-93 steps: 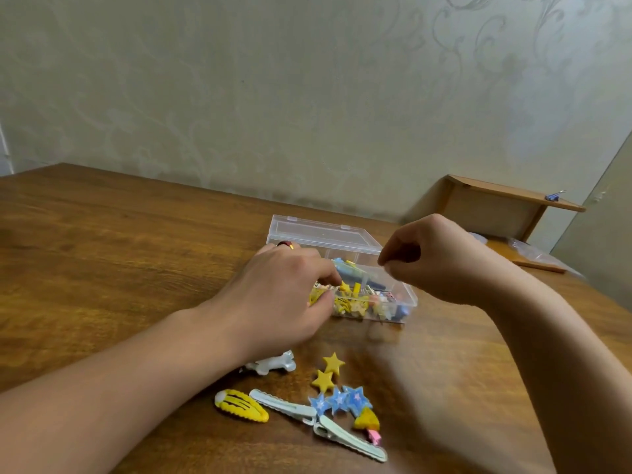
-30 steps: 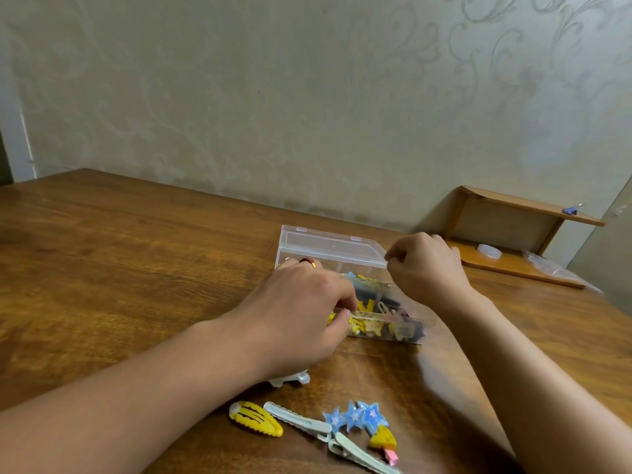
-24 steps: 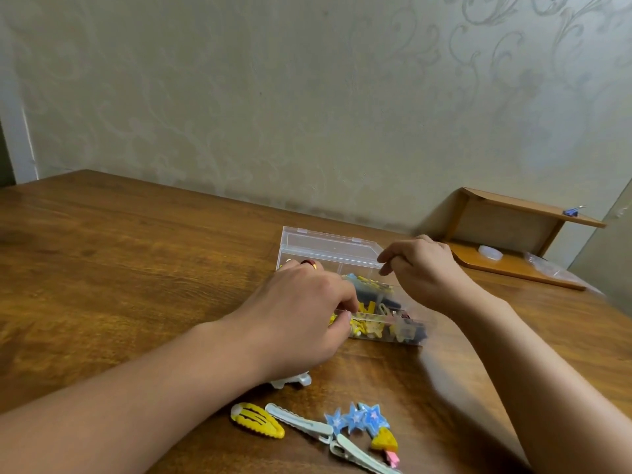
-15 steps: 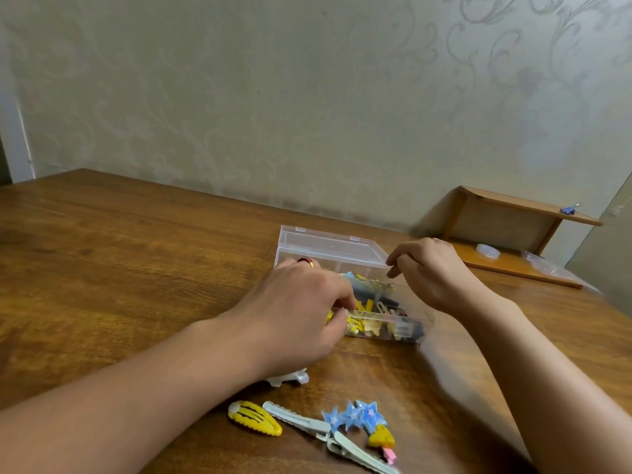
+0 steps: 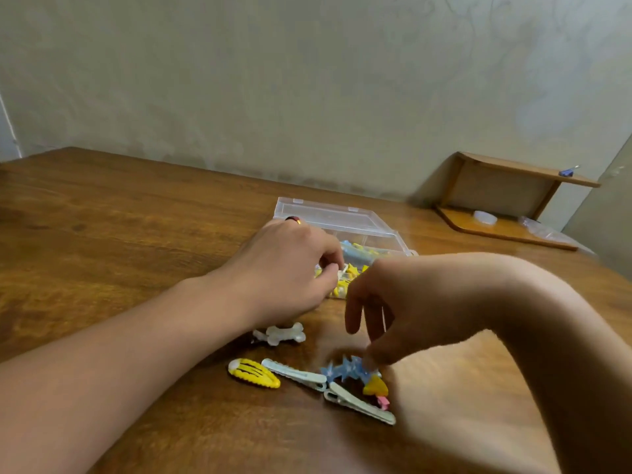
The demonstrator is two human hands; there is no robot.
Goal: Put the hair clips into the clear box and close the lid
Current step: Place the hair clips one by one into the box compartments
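Right hand (image 5: pixel 403 309) down on blue star clip (image 5: pixel 345 369), fingertips pinching it; left hand (image 5: pixel 287 271) gripping clear box (image 5: pixel 342 220), lid open.

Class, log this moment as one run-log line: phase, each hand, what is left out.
phase: picking next clip | left hand: holds clear box | right hand: fingertips on blue star clip | lid: open | on table: yellow clip, white clip
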